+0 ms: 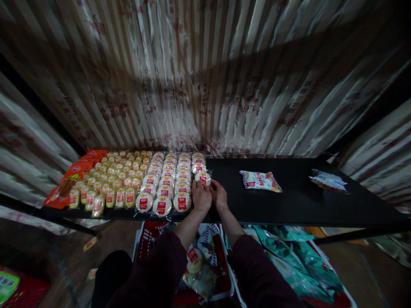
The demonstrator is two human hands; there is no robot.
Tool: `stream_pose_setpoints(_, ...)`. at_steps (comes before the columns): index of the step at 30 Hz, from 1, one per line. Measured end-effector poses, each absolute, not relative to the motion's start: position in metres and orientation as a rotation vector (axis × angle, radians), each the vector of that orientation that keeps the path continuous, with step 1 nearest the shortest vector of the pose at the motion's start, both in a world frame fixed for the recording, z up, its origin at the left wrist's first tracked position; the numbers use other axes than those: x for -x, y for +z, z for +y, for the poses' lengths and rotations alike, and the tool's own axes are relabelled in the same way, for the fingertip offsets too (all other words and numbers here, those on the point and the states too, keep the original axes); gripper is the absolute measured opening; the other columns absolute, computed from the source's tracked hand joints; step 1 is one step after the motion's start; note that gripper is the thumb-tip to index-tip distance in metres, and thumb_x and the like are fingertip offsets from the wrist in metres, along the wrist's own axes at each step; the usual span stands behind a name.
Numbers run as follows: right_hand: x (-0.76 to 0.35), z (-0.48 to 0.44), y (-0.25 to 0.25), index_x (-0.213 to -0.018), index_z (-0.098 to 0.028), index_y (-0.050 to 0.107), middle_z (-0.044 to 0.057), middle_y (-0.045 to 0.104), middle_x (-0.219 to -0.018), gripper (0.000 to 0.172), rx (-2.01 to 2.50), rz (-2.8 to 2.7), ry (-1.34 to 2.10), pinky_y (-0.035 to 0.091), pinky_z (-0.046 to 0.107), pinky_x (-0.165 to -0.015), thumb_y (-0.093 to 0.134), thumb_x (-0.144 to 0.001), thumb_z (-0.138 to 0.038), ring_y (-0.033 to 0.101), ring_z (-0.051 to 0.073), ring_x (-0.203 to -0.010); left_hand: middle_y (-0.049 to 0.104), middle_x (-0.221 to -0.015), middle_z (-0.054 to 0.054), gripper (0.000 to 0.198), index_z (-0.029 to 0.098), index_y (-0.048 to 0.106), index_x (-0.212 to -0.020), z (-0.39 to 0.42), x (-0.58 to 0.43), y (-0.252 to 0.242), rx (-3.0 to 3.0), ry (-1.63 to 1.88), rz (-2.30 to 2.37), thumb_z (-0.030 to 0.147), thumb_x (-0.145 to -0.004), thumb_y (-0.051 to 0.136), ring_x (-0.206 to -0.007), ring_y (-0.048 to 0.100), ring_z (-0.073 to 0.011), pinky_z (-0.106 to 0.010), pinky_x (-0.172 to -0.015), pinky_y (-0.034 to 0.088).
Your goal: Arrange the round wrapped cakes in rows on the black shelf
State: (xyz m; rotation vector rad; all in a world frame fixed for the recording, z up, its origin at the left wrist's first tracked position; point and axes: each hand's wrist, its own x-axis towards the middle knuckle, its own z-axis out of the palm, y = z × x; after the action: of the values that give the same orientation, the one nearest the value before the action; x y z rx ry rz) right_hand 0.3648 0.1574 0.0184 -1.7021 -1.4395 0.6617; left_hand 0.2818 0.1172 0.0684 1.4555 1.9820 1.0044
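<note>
Both of my hands are over the black shelf (257, 211), at the front end of a short row of round, clear-wrapped flat cakes with red labels. My left hand (201, 197) has its fingers on the near edge of one wrapped cake (203, 177). Close beside it, my right hand (219, 197) pinches the right edge of the same wrapper, fingers curled. The cake lies nearly flat behind the fingertips, its lower part covered by them. Just left stand full rows of the same wrapped cakes (182, 202), overlapping from back to front.
Small yellow-wrapped cakes (109, 197) and orange packets (69, 182) fill the shelf's left end. Two snack bags, one white (260, 181) and one crumpled (328, 181), lie to the right. Below are a red basket (227, 273) of packets and green bags (298, 261). Striped sheeting (205, 85) hangs behind.
</note>
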Motion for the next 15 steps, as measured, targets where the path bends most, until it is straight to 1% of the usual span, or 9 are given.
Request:
stream_pose_setpoints(3,-0.364,0.161,0.02,-0.102,-0.022,0.065,0.002,0.068,-0.09,0.032,1.677,-1.439,0.671,0.05,0.03,-0.08,0.056,-0.071,-0.023,0.063,0.017,-0.083,0.047,-0.135,-0.018,0.035,0.011,0.054,-0.116,0.12,-0.283,0.068,-1.445,1.008,2.006,0.018,-0.086,0.038,-0.128,0.041,-0.026,-0.041,-0.109,0.03)
stream_pose_setpoints(7,-0.362,0.166,0.021,-0.103,-0.023,0.065,0.001,0.068,-0.088,0.033,1.68,-1.437,0.696,0.05,0.029,-0.079,0.056,-0.071,-0.022,0.063,0.016,-0.081,0.043,-0.138,-0.021,0.039,0.006,0.051,-0.12,0.123,-0.284,0.069,-1.418,0.99,2.007,0.017,-0.085,0.039,-0.132,0.036,-0.0264,-0.039,-0.111,0.027)
stream_pose_setpoints(10,-0.362,0.169,0.021,-0.102,-0.023,0.066,0.001,0.068,-0.089,0.032,1.677,-1.442,0.696,0.05,0.029,-0.08,0.056,-0.072,-0.022,0.063,0.016,-0.083,0.045,-0.136,-0.021,0.038,0.007,0.052,-0.12,0.126,-0.286,0.068,-1.445,1.003,2.001,0.016,-0.085,0.038,-0.134,0.033,-0.027,-0.042,-0.112,0.025)
stream_pose_setpoints(15,-0.364,0.175,0.018,-0.103,-0.022,0.065,0.002,0.068,-0.09,0.033,1.694,-1.456,0.686,0.049,0.029,-0.08,0.057,-0.071,-0.02,0.063,0.016,-0.083,0.043,-0.139,-0.021,0.042,0.005,0.048,-0.124,0.133,-0.29,0.059,-1.451,1.049,1.981,0.017,-0.085,0.037,-0.137,0.028,-0.0271,-0.044,-0.113,0.021)
